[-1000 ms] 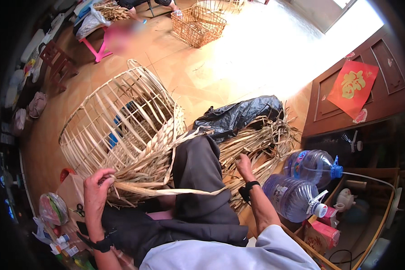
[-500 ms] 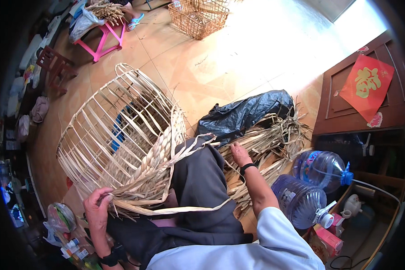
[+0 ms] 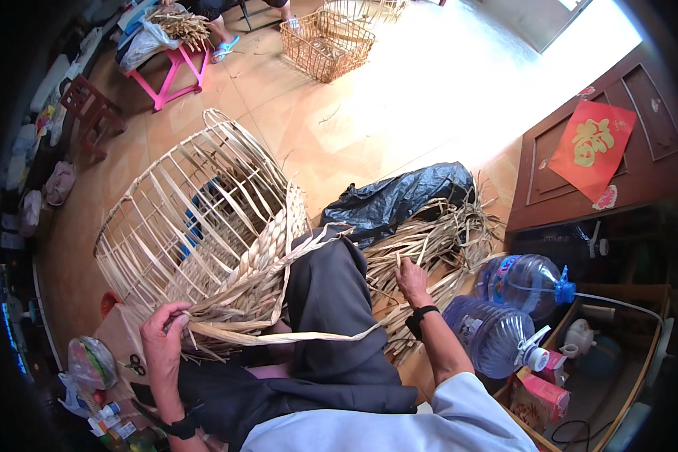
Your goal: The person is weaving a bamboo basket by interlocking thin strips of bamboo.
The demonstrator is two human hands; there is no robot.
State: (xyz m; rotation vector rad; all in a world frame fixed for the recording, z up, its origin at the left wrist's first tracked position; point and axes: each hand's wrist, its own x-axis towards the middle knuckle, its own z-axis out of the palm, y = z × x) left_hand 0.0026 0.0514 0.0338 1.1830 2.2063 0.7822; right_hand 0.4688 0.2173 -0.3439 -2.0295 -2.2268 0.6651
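A half-woven basket (image 3: 258,252) of pale dried plant strips leans tilted against my left leg, its bare uprights open toward the far left and a thick braided band on its near right side. My left hand (image 3: 163,330) pinches the near left end of the woven strips, thumb against fingers. A long pale strip (image 3: 309,337) runs from there across my dark trousers. On the right lies a loose bundle of dried strips (image 3: 448,237), partly under a black plastic bag (image 3: 407,196). Above the bundle's near side, my right hand (image 3: 411,282) is closed with a pale strip at its fingertips.
Two large clear plastic bottles (image 3: 493,331) lie right of my arm, beside an open wooden drawer (image 3: 618,377). Scissors (image 3: 135,364) rest left of my left hand. Farther off are a wire basket (image 3: 328,49), a pink stool (image 3: 177,75) and another person's feet (image 3: 224,49).
My right hand has drawn back toward me and slightly right across the strip bundle. My left hand keeps its hold on the basket's edge. The whole view has shifted a little.
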